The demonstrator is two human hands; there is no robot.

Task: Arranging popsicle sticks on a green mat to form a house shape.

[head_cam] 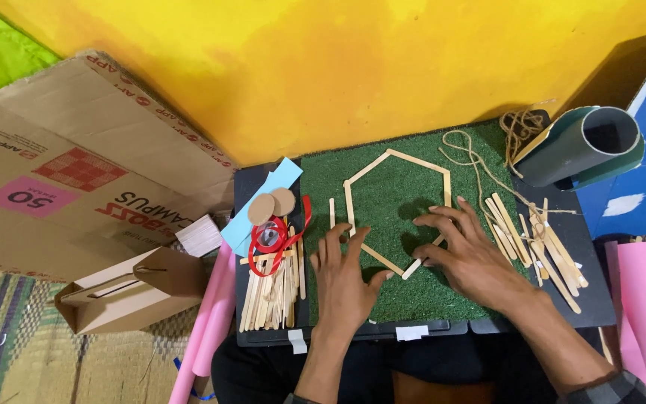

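Head view: on the green mat [398,224], the left hand [345,277] lies flat with fingers spread, pressing the lower-left stick [380,258] of a stick hexagon [398,206], while the right hand [465,254], fingers loosely spread, touches the lower-right stick [413,268] at the open bottom corner. The step in hand appears to be closing the hexagon's last joint; the next move calls for aligning both stick ends without shifting the frame. Spare sticks [271,288] lie left, with more [540,247] right, on the bench [592,284].
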